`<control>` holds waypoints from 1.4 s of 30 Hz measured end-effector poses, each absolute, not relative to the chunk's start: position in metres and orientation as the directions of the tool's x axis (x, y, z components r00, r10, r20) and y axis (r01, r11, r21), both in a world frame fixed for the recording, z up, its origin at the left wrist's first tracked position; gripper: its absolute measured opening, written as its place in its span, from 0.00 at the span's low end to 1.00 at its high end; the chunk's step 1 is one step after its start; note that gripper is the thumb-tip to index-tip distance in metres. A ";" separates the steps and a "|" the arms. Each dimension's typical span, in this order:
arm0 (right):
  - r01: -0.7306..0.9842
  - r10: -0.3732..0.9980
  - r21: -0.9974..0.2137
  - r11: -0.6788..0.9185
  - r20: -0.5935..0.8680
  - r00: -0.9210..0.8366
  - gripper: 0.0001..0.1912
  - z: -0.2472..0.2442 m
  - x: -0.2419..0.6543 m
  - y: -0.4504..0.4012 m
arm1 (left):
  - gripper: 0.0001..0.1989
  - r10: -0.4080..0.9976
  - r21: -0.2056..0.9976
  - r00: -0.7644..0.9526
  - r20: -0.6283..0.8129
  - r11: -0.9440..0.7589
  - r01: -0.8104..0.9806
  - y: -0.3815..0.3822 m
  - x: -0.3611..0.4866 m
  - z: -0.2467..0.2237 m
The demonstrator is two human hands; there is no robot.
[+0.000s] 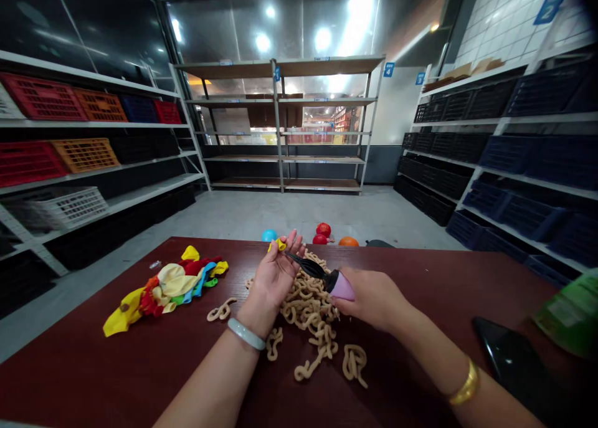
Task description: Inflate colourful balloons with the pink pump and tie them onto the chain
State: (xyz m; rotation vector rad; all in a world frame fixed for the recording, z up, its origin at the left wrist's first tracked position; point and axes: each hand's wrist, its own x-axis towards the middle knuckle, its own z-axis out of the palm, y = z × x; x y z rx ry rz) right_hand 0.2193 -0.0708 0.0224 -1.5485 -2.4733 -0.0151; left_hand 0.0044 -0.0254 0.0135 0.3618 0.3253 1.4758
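My left hand (276,272) is palm up over the table's middle, its thumb and fingers around a small yellow balloon (280,244). My right hand (367,296) is wrapped round the pinkish-purple handle of a black-headed tool (343,287). The tool's dark, narrow end reaches to my left fingers, close by the yellow balloon; whether it goes inside cannot be made out. Beneath both hands lies a pile of tan, curly, rope-like pieces (308,309), with a few loose ones around it. Left of them is a heap of limp coloured balloons (175,285).
The dark red table (402,390) holds a black phone (507,353) and a green packet (570,313) at the right. Round blue (269,235), red (323,230) and orange (348,242) balloons show past its far edge. Shelves with crates stand on both sides.
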 end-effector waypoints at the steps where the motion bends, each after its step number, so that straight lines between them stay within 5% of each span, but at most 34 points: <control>1: 0.896 0.894 -0.112 0.430 0.191 -0.406 0.19 0.021 0.222 -0.070 | 0.14 0.997 0.445 0.077 0.010 0.064 -0.893 -0.027 0.006 0.014; 23: 0.883 0.914 -0.248 0.399 0.184 -0.362 0.21 0.017 0.234 -0.069 | 0.04 0.995 0.622 0.022 0.095 -0.042 -0.782 -0.033 0.034 0.000; 34: 0.786 0.908 -0.462 0.411 0.126 -0.400 0.23 0.017 0.236 -0.066 | 0.10 0.993 0.663 -0.024 0.112 -0.093 -0.743 -0.047 0.043 0.010; 42: 0.808 0.926 -0.455 0.375 0.141 -0.350 0.24 0.018 0.236 -0.067 | 0.11 0.995 0.765 0.073 0.074 -0.009 -0.644 -0.050 0.045 0.007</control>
